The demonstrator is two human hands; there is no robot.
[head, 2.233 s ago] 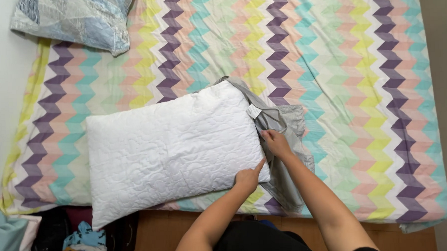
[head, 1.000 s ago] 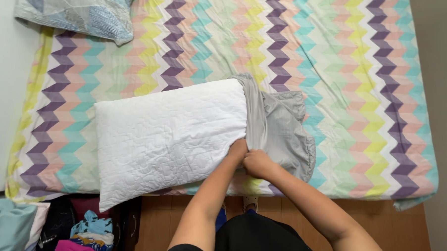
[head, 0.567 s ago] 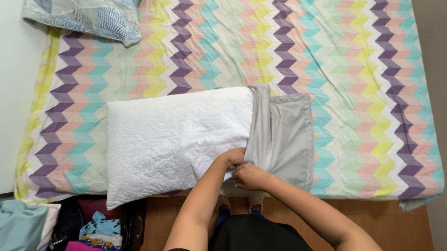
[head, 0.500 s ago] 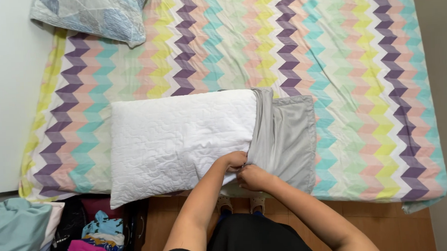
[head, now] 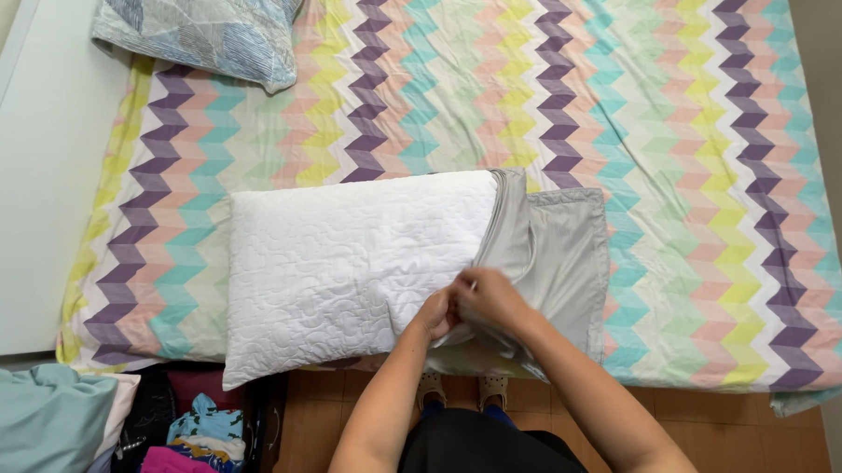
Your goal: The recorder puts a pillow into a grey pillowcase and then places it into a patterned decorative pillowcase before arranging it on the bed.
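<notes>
A white quilted pillow point(head: 347, 267) lies across the near edge of the bed. Its right end sits inside the mouth of a grey pillowcase point(head: 561, 250), which lies mostly flat to the right. My left hand point(head: 436, 313) and my right hand point(head: 484, 300) are close together at the pillow's near right corner. Both pinch the grey pillowcase's open edge where it meets the pillow.
The bed has a zigzag sheet point(head: 621, 99) in pastel colours. A blue leaf-patterned pillow point(head: 199, 30) lies at the far left corner. A white surface point(head: 37, 185) runs along the left. Below left are a teal cushion point(head: 36, 436) and a bag of clothes point(head: 186, 445) on the wooden floor point(head: 727, 436).
The pillowcase has been pulled flat and its mouth drawn over the pillow's right end. My hands came together from the right side to the pillow's near right corner.
</notes>
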